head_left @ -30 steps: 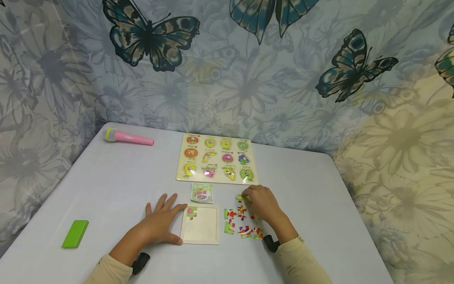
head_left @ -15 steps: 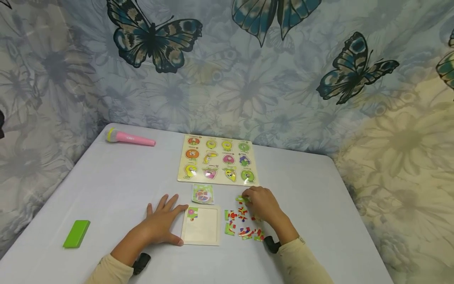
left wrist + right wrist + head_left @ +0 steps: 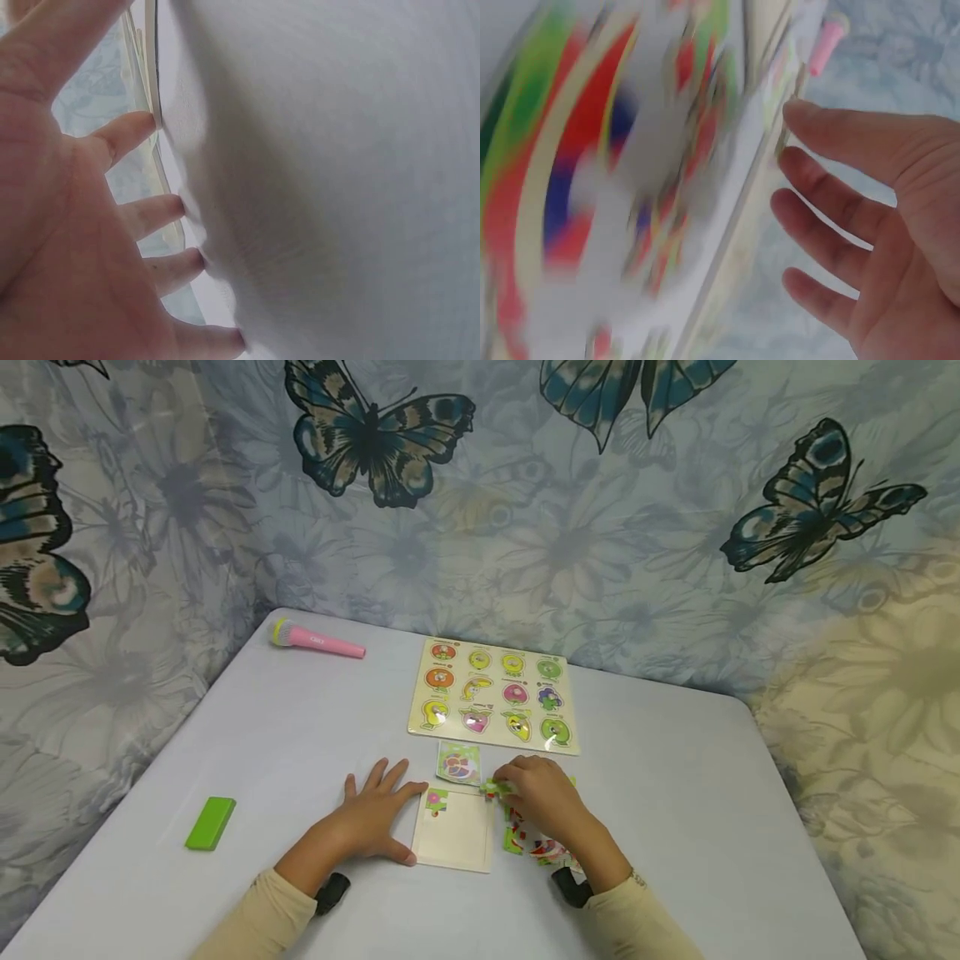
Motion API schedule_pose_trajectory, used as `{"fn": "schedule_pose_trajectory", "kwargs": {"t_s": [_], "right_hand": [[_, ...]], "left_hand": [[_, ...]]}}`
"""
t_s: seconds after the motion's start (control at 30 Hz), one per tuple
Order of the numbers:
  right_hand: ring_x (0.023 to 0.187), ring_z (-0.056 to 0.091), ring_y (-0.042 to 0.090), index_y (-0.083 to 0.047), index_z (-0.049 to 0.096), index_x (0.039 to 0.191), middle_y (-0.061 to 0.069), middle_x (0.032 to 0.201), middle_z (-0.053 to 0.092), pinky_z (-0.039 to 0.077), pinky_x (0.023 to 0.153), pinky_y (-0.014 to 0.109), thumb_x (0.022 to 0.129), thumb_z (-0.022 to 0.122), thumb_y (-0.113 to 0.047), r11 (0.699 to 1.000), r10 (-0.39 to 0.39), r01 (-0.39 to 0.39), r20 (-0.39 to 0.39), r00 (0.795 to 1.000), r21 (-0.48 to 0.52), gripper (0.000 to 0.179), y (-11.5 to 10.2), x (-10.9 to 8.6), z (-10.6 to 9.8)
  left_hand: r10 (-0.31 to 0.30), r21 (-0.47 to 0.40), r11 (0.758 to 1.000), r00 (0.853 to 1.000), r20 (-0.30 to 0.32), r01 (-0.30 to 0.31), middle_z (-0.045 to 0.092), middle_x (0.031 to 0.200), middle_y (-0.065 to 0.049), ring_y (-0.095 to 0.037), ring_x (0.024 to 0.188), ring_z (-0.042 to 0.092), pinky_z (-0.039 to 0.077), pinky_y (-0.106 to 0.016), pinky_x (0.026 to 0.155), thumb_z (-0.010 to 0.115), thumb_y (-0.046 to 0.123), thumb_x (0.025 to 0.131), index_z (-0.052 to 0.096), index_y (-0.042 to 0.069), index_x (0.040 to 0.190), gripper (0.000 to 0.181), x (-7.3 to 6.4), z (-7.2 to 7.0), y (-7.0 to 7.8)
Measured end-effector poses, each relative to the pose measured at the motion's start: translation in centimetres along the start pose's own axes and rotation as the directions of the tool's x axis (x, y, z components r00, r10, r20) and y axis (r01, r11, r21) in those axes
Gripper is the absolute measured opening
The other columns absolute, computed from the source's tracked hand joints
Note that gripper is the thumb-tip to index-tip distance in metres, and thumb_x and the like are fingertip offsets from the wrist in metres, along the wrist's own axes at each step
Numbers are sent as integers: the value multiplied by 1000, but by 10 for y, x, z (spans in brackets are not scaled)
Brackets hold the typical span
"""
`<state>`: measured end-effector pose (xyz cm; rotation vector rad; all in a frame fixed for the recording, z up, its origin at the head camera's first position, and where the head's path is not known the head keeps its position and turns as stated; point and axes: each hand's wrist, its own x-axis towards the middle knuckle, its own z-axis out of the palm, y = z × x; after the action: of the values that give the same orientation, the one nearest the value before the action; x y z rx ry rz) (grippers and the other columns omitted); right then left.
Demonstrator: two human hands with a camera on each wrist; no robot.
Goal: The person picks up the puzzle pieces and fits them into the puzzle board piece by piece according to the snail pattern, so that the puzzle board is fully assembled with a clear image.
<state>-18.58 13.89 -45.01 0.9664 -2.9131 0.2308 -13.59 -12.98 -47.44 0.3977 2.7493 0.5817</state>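
In the head view, my left hand point(image 3: 371, 818) lies with fingers spread at the left side of a small pale puzzle tray point(image 3: 453, 847), index finger and thumb at its edge. One puzzle piece with a pink flower point(image 3: 435, 802) sits in the tray's upper left corner. Between thumb and index finger, my right hand point(image 3: 546, 793) pinches a green-edged puzzle piece point(image 3: 491, 788) by the tray's upper right corner. Loose puzzle pieces point(image 3: 551, 850) lie right of the tray, partly hidden beneath that hand and blurred in the right wrist view.
A small picture card point(image 3: 459, 763) lies just behind the tray. Farther back is a fruit picture board point(image 3: 491, 697). The pink toy microphone point(image 3: 322, 642) rests at the back left, and a green block point(image 3: 211, 823) at the left. A wall rises behind the table.
My right hand has left the top of the loose pieces and come left toward the tray with the pinched piece. The left hand stays at the tray while the head view has shifted.
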Motion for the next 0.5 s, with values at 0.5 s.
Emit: {"fn": "schedule_pose_trajectory", "kwargs": {"t_s": [0.5], "right_hand": [[92,61,14,-21,76,105,-5,97,68,48,95,39,84,76,-21,993,-111,109,56,992,35,21,-38,11,17]], "left_hand": [[5,12,1000,1000,12,-5,19,160,-15,-44,147,8,9,-79,102,88,51,58,46,24,143,98,-1,-4,3]]}}
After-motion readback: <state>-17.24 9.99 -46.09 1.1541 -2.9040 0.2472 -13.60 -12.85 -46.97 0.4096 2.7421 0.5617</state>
